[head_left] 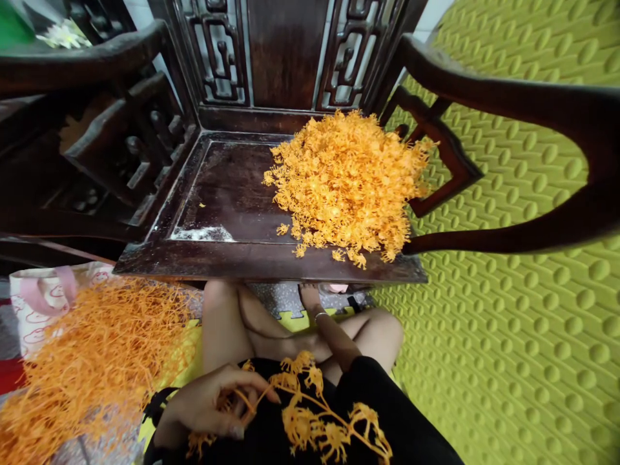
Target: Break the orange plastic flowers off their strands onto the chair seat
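My left hand (220, 400) is closed round the thin stem of an orange plastic flower spray (314, 413). Several small curly blossoms branch off it over my black-clothed lap. More orange bits stick out below the same hand. My right hand (310, 297), with a bracelet at its wrist, reaches between my folded legs to the front edge of the wooden seat. Its fingertips are partly hidden by that edge, so their hold cannot be seen. A big heap of loose orange plastic blossoms (351, 184) lies on the right half of the dark carved chair (227, 187).
On the floor at left spreads a large tangle of orange plastic stems (111, 349), against a white bag (41, 303) with pink handles. Yellow textured foam matting (508, 336) covers the right side. The chair's curved arms (513, 90) rise on both sides. Something pinkish (338, 288) shows under the seat.
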Demonstrator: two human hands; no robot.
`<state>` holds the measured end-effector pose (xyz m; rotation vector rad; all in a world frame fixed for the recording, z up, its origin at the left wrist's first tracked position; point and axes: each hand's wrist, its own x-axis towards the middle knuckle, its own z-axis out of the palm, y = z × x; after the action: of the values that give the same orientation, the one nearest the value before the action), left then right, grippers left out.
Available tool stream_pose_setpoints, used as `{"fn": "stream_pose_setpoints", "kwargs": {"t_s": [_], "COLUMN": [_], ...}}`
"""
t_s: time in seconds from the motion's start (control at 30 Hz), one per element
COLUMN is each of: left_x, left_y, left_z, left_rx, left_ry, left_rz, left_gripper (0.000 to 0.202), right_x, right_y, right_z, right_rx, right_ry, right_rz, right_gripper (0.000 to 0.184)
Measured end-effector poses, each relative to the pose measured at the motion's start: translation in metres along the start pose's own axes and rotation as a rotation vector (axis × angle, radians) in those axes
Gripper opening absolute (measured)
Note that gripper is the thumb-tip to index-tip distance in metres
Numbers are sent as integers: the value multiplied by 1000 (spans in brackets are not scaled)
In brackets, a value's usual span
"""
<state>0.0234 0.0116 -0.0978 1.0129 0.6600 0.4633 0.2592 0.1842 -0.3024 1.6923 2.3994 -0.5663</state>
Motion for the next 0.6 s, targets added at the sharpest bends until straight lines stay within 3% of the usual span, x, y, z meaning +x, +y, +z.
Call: {"fn": "stream_pose_setpoints", "kwargs": {"t_s": [0.13, 0.3, 0.43, 0.6], "left_x": [8, 14, 15, 14], "left_y": [-3, -6, -8, -12], "left_z": [2, 5, 6, 4], "left_rx": [20, 29, 32, 58], "left_ry": [-70, -137, -137, -212], "left_rz": [12, 22, 55, 77], "left_gripper": [58, 62, 60, 58], "right_x": [6, -37, -62, -39], "right_y": [4, 18, 31, 38], "right_z": [7, -10, -37, -56], "right_rx": [-54, -67, -111, -168], "right_ry": [-4, 39, 167, 185], "right_rz": [-7, -89, 70, 308], "right_gripper": [35, 36, 40, 35]}}
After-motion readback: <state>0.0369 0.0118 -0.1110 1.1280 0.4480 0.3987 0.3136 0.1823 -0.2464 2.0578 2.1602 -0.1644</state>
